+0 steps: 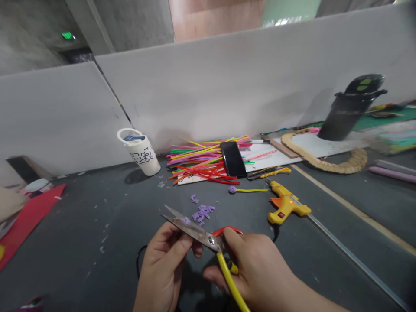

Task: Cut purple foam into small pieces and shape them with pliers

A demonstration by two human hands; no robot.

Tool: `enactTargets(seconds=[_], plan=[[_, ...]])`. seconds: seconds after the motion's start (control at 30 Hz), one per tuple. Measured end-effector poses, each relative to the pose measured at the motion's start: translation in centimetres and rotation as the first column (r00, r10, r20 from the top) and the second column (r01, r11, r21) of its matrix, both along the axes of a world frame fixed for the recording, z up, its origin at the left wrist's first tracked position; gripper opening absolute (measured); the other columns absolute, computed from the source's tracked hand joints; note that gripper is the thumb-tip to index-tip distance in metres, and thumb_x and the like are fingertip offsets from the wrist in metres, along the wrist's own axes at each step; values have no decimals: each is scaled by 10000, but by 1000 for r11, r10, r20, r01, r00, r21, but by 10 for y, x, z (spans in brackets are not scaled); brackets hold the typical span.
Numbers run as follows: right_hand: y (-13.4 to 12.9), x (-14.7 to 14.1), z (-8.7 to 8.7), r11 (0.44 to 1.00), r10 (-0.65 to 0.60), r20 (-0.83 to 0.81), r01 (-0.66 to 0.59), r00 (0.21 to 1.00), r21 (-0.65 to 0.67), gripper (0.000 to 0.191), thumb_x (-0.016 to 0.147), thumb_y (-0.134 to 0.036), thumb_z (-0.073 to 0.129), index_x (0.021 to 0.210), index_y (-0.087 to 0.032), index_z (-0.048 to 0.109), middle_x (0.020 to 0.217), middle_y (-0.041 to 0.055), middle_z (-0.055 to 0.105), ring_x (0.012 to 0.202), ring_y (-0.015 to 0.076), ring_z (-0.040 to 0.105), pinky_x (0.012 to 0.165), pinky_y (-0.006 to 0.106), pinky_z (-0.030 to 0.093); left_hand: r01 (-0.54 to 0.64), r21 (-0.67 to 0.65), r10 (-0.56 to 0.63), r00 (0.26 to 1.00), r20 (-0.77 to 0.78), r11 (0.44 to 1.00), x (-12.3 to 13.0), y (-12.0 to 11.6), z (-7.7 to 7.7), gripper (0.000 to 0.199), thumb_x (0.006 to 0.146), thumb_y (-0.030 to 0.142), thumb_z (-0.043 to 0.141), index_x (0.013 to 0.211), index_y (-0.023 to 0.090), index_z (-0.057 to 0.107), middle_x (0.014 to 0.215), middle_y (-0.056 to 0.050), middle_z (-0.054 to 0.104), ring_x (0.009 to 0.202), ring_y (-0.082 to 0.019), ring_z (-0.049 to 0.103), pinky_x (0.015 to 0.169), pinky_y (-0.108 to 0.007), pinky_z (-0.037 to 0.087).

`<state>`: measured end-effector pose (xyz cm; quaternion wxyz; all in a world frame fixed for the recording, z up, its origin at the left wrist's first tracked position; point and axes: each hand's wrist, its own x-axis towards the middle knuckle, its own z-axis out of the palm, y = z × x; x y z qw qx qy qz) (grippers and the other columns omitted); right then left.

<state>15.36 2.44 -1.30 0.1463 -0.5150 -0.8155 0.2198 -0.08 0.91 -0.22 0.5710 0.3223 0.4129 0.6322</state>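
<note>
Diagonally held, the scissors (211,240) point away and leftward.

The curved red-and-yellow-handled metal scissors (212,240) have dull grey steel blades, while their handles look like smooth plastic. Just past them I see small matt purple foam-like pieces (202,213), a slim rectangular black phone (233,159) with a glossy face, a smooth yellow plastic glue gun (288,203), and a rough, curved tan cardboard-like strip (338,167). The flat dark grey tabletop (113,225) looks matt and scuffed.
</note>
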Motion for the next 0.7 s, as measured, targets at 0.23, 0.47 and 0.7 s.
enactTargets(seconds=[0.23, 0.47, 0.7], plan=[[2, 2, 3, 999, 47, -95, -47, 994, 2, 558, 630, -713, 553, 842, -198, 523, 705, 31, 629, 615, 225, 582, 526, 272, 309, 2, 38, -2, 1000, 8, 999, 0, 2, 2, 75, 705, 129, 678, 710, 202, 696, 655, 28, 652, 565, -83, 563, 546, -166, 454], [2, 1, 3, 999, 34, -71, -34, 997, -4, 554, 632, -698, 563, 855, -191, 533, 711, 46, 634, 620, 240, 586, 522, 278, 307, -37, 4, 37, 999, -21, 999, 1, -1, 5, 53, 684, 138, 693, 696, 190, 690, 644, 16, 636, 551, -95, 555, 544, -196, 449], [1, 1, 8, 999, 8, -48, -10, 999, -42, 530, 608, -663, 602, 856, -197, 549, 710, 42, 644, 606, 243, 595, 509, 272, 299, -29, -20, 28, 999, -45, 999, -1, 0, 3, 25, 678, 168, 694, 680, 189, 680, 604, 16, 630, 538, -99, 547, 543, -203, 437]])
